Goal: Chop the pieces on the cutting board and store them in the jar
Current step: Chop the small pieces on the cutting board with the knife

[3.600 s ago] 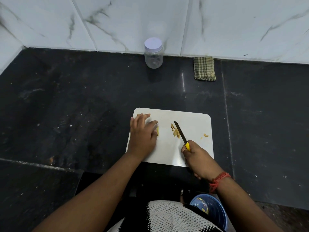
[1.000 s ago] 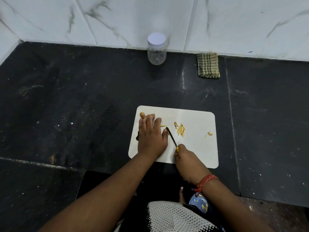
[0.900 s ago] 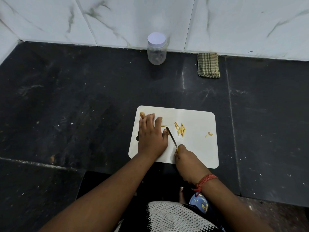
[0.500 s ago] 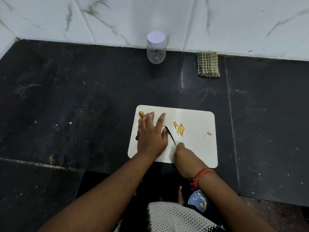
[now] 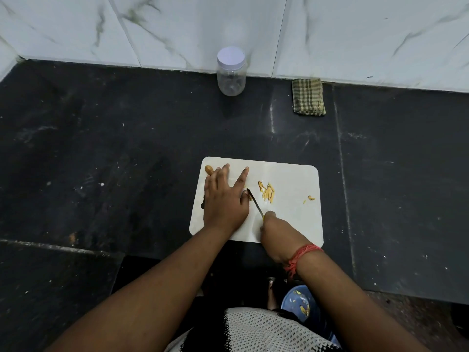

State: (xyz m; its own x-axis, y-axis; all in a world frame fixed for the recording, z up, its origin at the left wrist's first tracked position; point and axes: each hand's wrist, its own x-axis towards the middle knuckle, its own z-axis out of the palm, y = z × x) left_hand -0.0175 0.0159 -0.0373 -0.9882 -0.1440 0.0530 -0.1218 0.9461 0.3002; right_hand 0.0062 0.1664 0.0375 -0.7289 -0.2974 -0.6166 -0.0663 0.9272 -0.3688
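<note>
At board centre, toward 1 o'clock, one cluster of pale yellow slivers (image 5: 267, 193) lies on the white cutting board (image 5: 291, 219); one small fragment (image 5: 310, 198) sits at 3 o'clock, one whole piece (image 5: 209, 169) at 10 o'clock. Left hand (image 5: 223, 199) rests flat, fingers spread. Right hand (image 5: 276, 231) grips one knife (image 5: 254, 202). One lidded jar (image 5: 231, 71) stands at 12 o'clock.

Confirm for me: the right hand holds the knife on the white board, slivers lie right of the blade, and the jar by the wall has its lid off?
Not quite. The head view shows the jar with its lid on. The rest stands: right hand holds the knife on the board, slivers right of the blade.
</note>
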